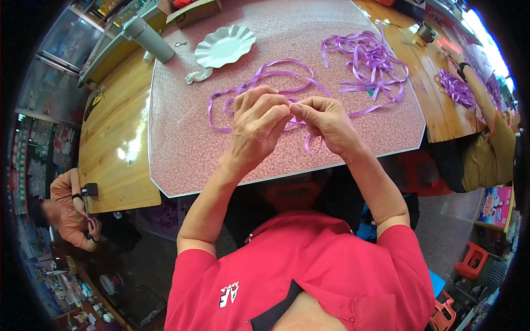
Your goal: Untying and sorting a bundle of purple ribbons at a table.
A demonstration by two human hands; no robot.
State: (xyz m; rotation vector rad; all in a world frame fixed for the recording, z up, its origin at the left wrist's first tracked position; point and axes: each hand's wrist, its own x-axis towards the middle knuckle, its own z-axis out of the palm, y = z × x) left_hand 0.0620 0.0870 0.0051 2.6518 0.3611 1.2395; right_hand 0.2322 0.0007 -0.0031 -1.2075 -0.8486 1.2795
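Both my hands meet over the near part of a pink speckled table (pixel 187 149), fingertips pinched together. My left hand (pixel 258 118) is closed on a purple ribbon, its back turned up. Thumb and forefinger of my right hand (pixel 327 120) pinch the ribbon at the same spot. Loops of this purple ribbon (pixel 287 62) lie on the table behind my hands, and a small loop (pixel 312 144) hangs below them. What exactly sits between the fingertips is hidden. A tangled pile of purple ribbon (pixel 375 58) lies to the far right.
A white scalloped plate (pixel 225 46) stands at the back, beside a crumpled white wrapper (pixel 199 75) and a grey tumbler (pixel 149 39). Wooden tables (pixel 118 132) flank both sides. One person (pixel 69 204) sits at left; another (pixel 488 149) works at right near more purple ribbon (pixel 457 88).
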